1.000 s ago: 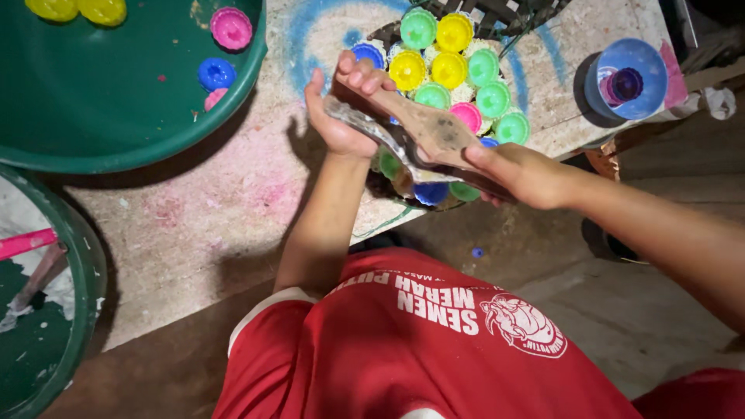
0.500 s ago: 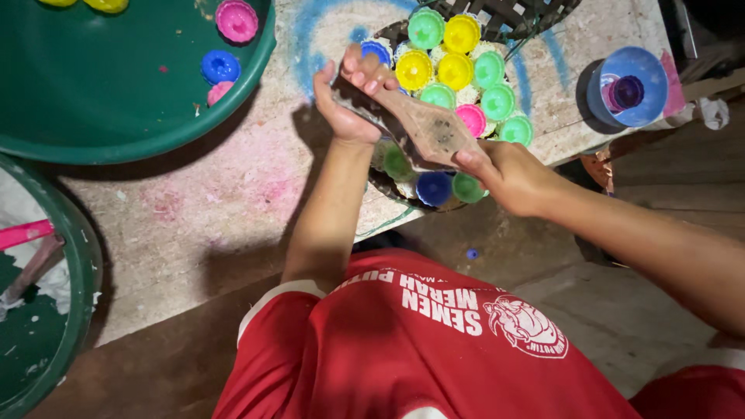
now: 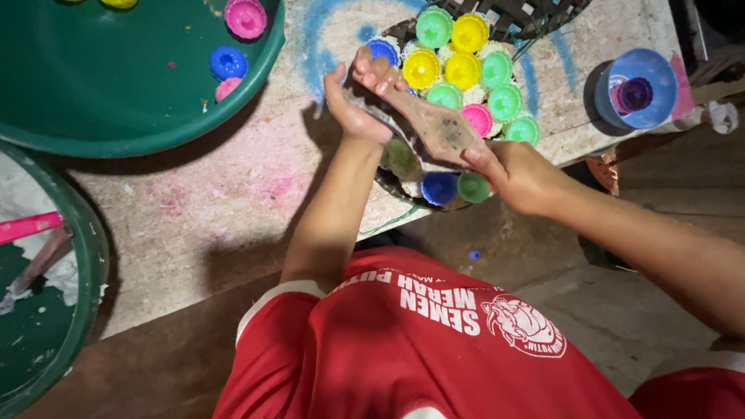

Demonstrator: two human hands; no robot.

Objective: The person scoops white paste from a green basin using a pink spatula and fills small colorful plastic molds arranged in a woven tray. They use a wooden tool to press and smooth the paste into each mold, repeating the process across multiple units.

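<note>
My left hand (image 3: 358, 99) and my right hand (image 3: 518, 174) hold a flat, dirty brown paddle-shaped piece (image 3: 438, 128) between them. The left fingers curl over its far end and the right hand grips its near end. It hovers just above a dark woven tray (image 3: 535, 14) packed with several small round moulds in yellow, green, pink and blue (image 3: 462, 71). White filling shows between the moulds. The piece hides part of the tray's near side.
A big green basin (image 3: 116, 85) at top left holds a few pink and blue moulds (image 3: 228, 62). Another green basin (image 3: 85, 264) at left contains white paste and a pink-handled tool (image 3: 27, 226). A blue cup (image 3: 638, 87) stands at the right. The worn table edge (image 3: 233, 271) runs diagonally.
Both hands and the flat piece have shifted slightly towards the far left of the tray, and the left fingers have closed further over its far end.
</note>
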